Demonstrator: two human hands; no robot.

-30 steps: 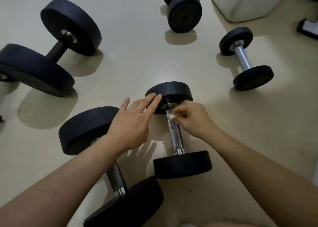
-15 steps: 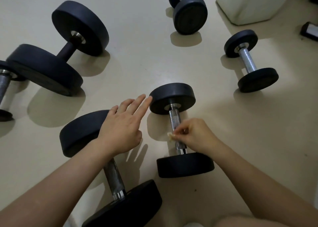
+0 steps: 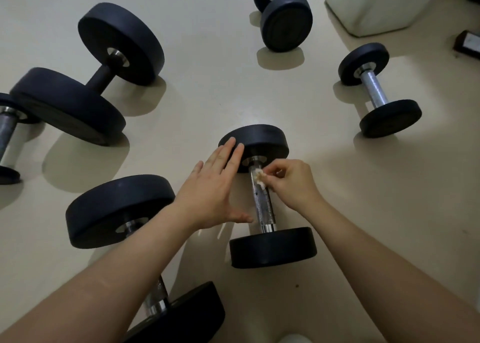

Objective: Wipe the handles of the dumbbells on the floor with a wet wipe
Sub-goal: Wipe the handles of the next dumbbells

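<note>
Far left edge: a cut-off dumbbell (image 3: 7,135), chrome bar showing. Upper left, the big dumbbell (image 3: 104,75) with a dark bar lies apart from the hands. Lower left, a third dumbbell (image 3: 119,210) runs under the left forearm, its bar partly hidden. Left hand (image 3: 210,194) is flat and open, with fingers (image 3: 231,142) straight and close together and tips resting on the rim of the far plate (image 3: 262,137) of the centre dumbbell (image 3: 272,248). The thumb (image 3: 244,218) splays toward the bar lower down; can't tell if it touches. My read: it's a brace that stops the round plates rolling while the other hand rubs. The handle (image 3: 262,207) is knurled chrome, lying just above the floor (image 3: 207,31) mid-frame and running away from the camera. Wet wipe (image 3: 259,177) is a small crumpled wad pressed on the handle's upper end, just below the far collar. Right hand (image 3: 291,184) pinches it — fingertips curled and bunched tight on the wad, coming in from the right of the bar. With a wad that small, I'd expect short strokes, and the underside probably needs the bar rolled. Top centre sits the top dumbbell (image 3: 285,20), and lower right of it the small chrome-bar dumbbell (image 3: 374,90) — both well apart from the hands, untouched. Upper right corner: a white box (image 3: 376,5).
</note>
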